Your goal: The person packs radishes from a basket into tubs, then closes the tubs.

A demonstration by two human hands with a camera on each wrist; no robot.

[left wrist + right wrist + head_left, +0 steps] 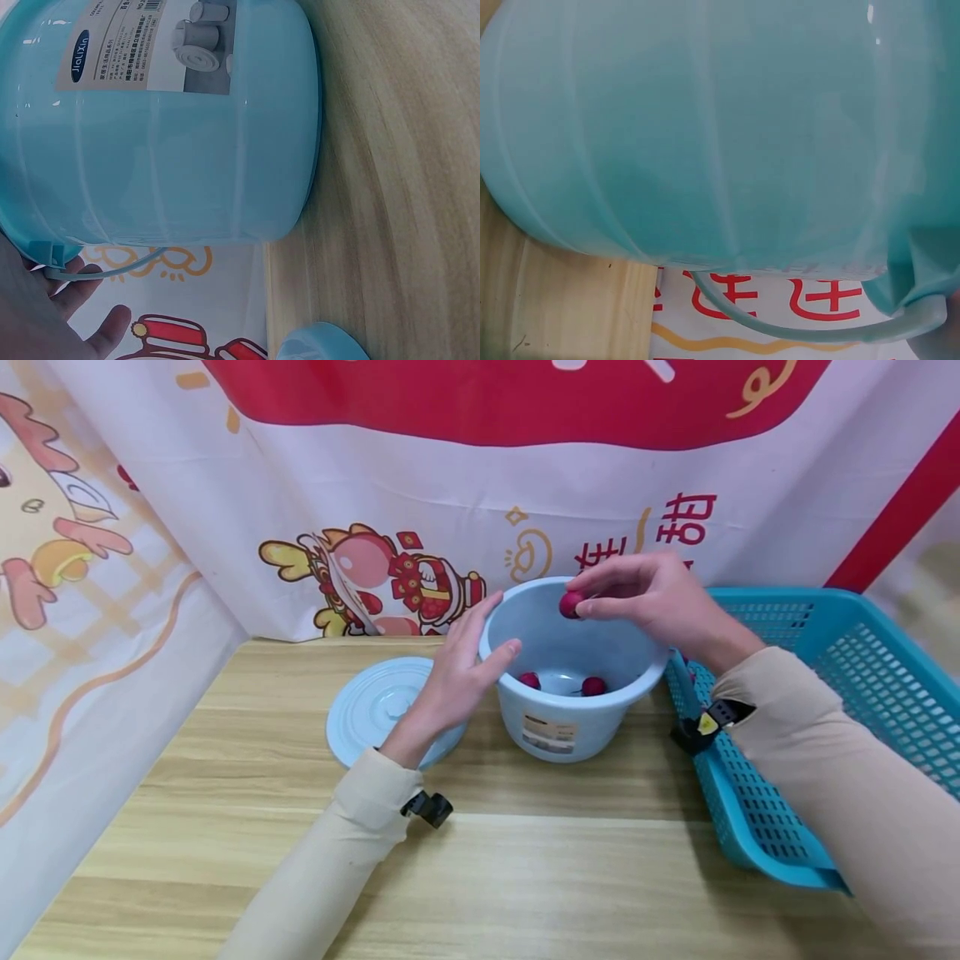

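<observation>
A light-blue plastic bucket (558,727) stands upright on the wooden table. My left hand (461,664) holds its left rim, with the thumb over the edge and the fingers along the outside. In the left wrist view, those fingers (75,296) lie beside the bucket's handle (112,274). My right hand (648,597) pinches a small round dark-red fruit (571,604) between thumb and fingers, above the bucket's opening at the far right. Two similar fruits, one at left (529,680) and one at right (593,686), lie inside on the bottom. The right wrist view shows mostly bucket wall (705,135).
A round light-blue lid (367,706) lies flat left of the bucket, partly under my left forearm. At right stands a teal perforated basket (750,852), with bits of red at its near-left inside. A printed cloth (435,477) hangs behind the table.
</observation>
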